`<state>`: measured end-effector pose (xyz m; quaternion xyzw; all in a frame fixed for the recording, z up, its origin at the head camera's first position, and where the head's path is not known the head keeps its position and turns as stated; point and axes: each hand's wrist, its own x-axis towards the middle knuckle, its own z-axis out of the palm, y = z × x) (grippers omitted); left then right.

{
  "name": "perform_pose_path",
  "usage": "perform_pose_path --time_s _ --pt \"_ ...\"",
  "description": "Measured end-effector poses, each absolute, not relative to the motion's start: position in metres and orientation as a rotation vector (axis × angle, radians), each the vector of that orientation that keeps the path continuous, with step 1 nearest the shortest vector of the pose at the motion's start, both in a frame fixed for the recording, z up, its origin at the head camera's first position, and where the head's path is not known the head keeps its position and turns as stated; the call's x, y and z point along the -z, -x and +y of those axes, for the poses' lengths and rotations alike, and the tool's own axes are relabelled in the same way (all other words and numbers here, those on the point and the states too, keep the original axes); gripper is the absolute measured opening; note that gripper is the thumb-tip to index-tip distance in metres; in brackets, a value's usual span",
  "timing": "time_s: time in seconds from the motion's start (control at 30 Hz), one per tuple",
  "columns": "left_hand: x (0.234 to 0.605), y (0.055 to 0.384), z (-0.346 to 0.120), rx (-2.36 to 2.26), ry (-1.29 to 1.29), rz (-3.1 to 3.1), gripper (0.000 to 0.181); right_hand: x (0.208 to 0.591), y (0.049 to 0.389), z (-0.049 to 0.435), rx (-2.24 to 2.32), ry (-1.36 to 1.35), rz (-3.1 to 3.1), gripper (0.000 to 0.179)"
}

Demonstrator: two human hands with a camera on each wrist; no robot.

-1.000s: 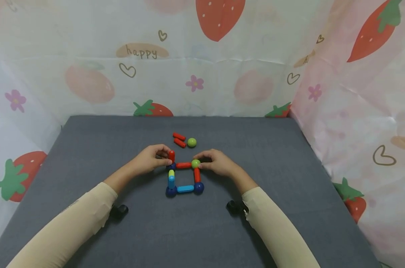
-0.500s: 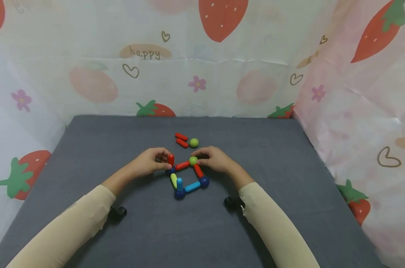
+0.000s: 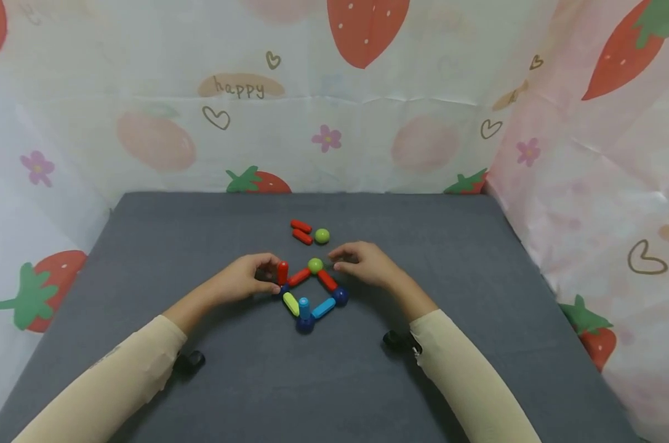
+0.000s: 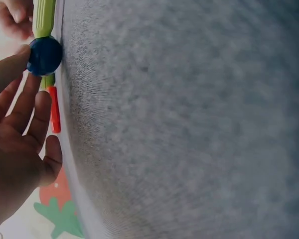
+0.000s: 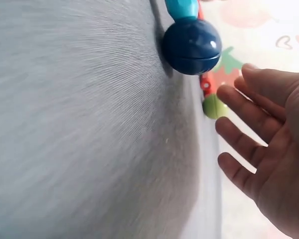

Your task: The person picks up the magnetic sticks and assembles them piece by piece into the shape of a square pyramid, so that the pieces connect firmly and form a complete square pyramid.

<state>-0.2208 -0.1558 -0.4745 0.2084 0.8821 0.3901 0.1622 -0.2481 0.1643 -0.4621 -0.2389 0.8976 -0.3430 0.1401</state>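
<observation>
A square of rods and balls lies turned on the dark grey cloth. My left hand (image 3: 256, 275) pinches its left dark blue ball (image 4: 45, 56) between thumb and fingers; a red rod (image 3: 282, 272) stands upright on that ball. Beside the far green ball (image 3: 315, 266), a small gap away, my right hand (image 3: 364, 263) holds nothing, its fingers loosely extended. Red rods join the green ball to both side balls. A yellow-green rod (image 3: 292, 304) and a blue rod (image 3: 324, 308) meet at the near dark blue ball (image 3: 304, 325), which carries an upright blue rod (image 3: 304, 307). The right corner is another dark blue ball (image 3: 341, 296).
Behind the square lie two loose red rods (image 3: 302, 236) and a loose green ball (image 3: 322, 235). The grey tabletop (image 3: 334, 394) ends at a strawberry-print curtain (image 3: 362, 123). Black devices sit at both wrists.
The square has turned so that one corner faces the near side, and its left ball has come nearer. My right hand has let go of the green ball and moved right.
</observation>
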Motion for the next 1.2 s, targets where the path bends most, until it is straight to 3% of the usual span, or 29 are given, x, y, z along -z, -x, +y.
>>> perform_pose_path --time_s 0.23,0.43,0.9,1.2 --pt "0.474 0.218 -0.161 -1.041 -0.591 2.525 0.039 0.464 0.212 0.178 0.966 0.660 2.595 0.038" --pt "0.475 0.216 -0.160 -1.023 -0.573 2.538 0.036 0.470 0.202 0.174 0.904 0.638 2.650 0.036" --pt "0.478 0.194 -0.134 -0.958 -0.685 2.596 0.023 0.475 0.227 0.185 0.999 0.568 2.603 0.032" --pt "0.477 0.182 -0.119 -0.799 -0.848 2.759 0.030 0.474 0.242 0.188 1.031 0.597 2.542 0.034"
